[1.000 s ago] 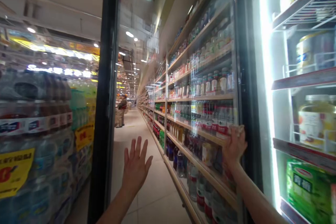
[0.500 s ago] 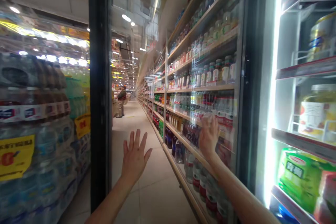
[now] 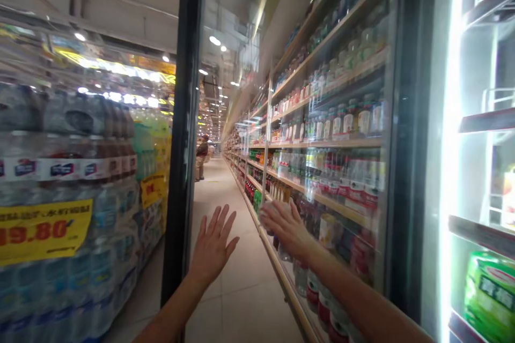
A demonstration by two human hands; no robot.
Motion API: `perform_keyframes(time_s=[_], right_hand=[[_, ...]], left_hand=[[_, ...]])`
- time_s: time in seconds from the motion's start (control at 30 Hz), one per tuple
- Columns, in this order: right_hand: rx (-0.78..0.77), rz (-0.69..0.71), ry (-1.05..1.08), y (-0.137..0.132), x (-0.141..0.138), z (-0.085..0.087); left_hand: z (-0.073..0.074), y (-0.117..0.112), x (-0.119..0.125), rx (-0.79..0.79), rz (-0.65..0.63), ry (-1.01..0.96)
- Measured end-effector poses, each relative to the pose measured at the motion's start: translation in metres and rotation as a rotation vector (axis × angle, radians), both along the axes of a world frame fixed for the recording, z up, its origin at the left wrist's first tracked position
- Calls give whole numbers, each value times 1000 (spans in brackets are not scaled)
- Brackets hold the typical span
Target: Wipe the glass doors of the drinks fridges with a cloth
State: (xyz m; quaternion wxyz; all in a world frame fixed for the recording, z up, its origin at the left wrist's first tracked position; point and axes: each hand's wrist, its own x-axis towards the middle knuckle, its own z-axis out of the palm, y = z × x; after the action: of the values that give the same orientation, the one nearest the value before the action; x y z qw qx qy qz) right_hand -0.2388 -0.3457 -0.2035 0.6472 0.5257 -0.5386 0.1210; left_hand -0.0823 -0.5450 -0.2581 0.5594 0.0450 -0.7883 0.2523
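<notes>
A glass fridge door (image 3: 289, 27) with a black frame stands open before me. In front of the pane's lower left, my left hand (image 3: 215, 249) is raised with its fingers spread and its back toward me. My right hand (image 3: 287, 228) is up beside it, slightly smeared by motion, fingers stretched out and thumb apart. Neither hand holds anything. Whether either palm touches the glass, I cannot tell. Rows of bottles on long shelves (image 3: 322, 143) show in the pane; I cannot tell whether they are seen through it or mirrored.
On the left rise stacked packs of bottled drinks (image 3: 108, 257) with a yellow price sign (image 3: 44, 230). To the right is the lit fridge interior, with a green package (image 3: 491, 295) on a lower rack. A person (image 3: 201, 158) stands far down the aisle.
My right hand has swung left and slightly down, nearer my left hand. The view has turned left, so door and shelves sit further right. My left hand stays spread.
</notes>
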Motion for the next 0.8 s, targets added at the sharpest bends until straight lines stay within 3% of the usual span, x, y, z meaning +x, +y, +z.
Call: perform_keyframes(time_s=[0.03,0.13,0.2,0.23,0.37,0.4,0.43,0.5,0.6,0.67,0.73,0.8], right_hand=[[-33,5,-17,-7,1,8],[-344,-40,-209,-23,3,49],[-394,-56,-280,-33,8,56],[-334,-45,-266,-38,14,47],[137,58,-28,-58,39,-26],[195,76,10,-64,43,-37],[207,85,16,-71,46,-40],[98,79,-70,-87,51,-30],[-58,70,-205,-106,62,-18],[30,109,-149,-113,73,-37],[212,165,-27,-114,83,-69],[349,199,59,-116,89,-87]], left_hand=[[4,-4,2,12,1,3],[17,-10,9,97,21,50],[20,-12,15,113,42,54],[18,-14,19,104,54,41],[-9,-24,35,60,75,-16],[-16,-26,37,54,70,-14],[-22,-28,38,51,62,-3],[-29,-28,40,60,41,38],[-27,-21,44,107,-18,105],[-24,-17,51,128,-55,135],[-23,-17,60,140,-68,140],[-24,-21,69,143,-63,133]])
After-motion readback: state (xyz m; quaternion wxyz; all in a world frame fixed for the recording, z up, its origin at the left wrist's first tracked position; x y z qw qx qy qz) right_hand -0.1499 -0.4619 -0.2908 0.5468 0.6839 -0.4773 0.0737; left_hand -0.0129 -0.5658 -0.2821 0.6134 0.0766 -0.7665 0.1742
